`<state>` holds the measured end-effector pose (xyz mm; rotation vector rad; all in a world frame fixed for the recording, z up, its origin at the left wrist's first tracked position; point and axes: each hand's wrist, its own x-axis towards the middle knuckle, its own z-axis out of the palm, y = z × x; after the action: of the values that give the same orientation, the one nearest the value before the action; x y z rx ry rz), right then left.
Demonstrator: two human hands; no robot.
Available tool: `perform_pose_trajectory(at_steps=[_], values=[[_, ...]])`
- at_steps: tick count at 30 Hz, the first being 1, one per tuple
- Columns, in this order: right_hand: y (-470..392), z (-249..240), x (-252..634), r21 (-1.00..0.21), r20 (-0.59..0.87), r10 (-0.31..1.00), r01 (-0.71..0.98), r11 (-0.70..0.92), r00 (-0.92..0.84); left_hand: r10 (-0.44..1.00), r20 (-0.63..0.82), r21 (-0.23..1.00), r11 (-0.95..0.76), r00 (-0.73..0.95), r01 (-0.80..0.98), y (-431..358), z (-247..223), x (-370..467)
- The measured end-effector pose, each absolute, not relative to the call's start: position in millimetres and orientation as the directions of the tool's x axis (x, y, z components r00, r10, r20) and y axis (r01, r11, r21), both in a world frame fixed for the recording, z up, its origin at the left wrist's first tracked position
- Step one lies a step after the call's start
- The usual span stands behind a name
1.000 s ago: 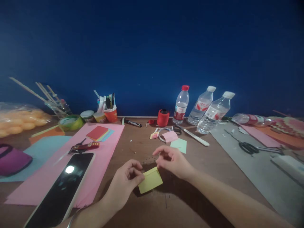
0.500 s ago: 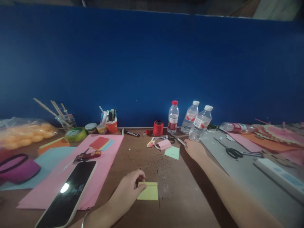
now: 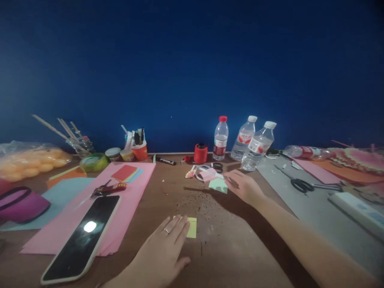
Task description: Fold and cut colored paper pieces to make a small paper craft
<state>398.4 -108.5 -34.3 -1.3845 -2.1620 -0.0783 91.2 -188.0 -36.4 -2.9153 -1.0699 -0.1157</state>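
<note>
deep blue wall (image 3: 192,72) rises behind your brown bench (image 3: 237,248), with a red spool (image 3: 201,153) and a red-capped bottle (image 3: 220,144) standing along its far edge. your left hand (image 3: 168,244) lies palm down near the front, fingers nearly straight and grasping nothing; it rests over the left part of the yellow paper (image 3: 192,231), which lies flat on the bench with what looks like a fold line near its far edge. your right hand (image 3: 244,187) is farther out and to the right, just beside the mint paper (image 3: 219,185) and the pink slip (image 3: 206,173), its fingers drawn together, seemingly around a slim pale stick (image 3: 218,175); blur hides the exact grip. by the look of it, you're at a steadying step: one hand pins the paper while the other has the tool, well apart from the fold. the next move calls for a firm left palm so the paper can't skid, fingertips clear of the fold line that they now partly cover, and a controlled path for the stick past the dark specks (image 3: 199,202) strewn between your hands.
</note>
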Motion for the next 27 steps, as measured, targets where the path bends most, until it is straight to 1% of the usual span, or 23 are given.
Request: perform_pose_trajectory(at_steps=[2,4,7,10,13,16,21,27], values=[[-118,-37,390,-0.252,0.487,0.762,0.766,0.591,-0.427,0.660,0.040,0.008,-0.751,0.750,0.660,-184,-34,90],[-125,-41,385,-0.257,0.443,0.729,0.705,0.661,-0.522,0.649,0.040,0.029,-0.760,0.759,0.649,-181,-33,89],[-130,-44,385,-0.243,0.350,0.678,0.637,0.732,-0.646,0.665,0.099,0.041,-0.746,0.740,0.665,-178,-35,85],[-128,-43,387,-0.238,0.337,0.642,0.597,0.766,-0.689,0.686,0.144,0.021,-0.722,0.713,0.691,-175,-41,81],[-127,-43,386,-0.257,0.307,0.614,0.558,0.789,-0.727,0.684,0.136,0.005,-0.724,0.717,0.689,-174,-44,79],[-128,-43,382,-0.258,0.285,0.621,0.566,0.783,-0.730,0.669,0.125,-0.012,-0.738,0.733,0.675,-173,-44,79],[-130,-41,379,-0.221,0.303,0.604,0.562,0.797,-0.738,0.640,0.151,-0.058,-0.755,0.753,0.653,-174,-42,79],[-128,-41,378,-0.238,0.297,0.602,0.553,0.798,-0.741,0.661,0.167,-0.028,-0.738,0.731,0.674,-174,-41,80]])
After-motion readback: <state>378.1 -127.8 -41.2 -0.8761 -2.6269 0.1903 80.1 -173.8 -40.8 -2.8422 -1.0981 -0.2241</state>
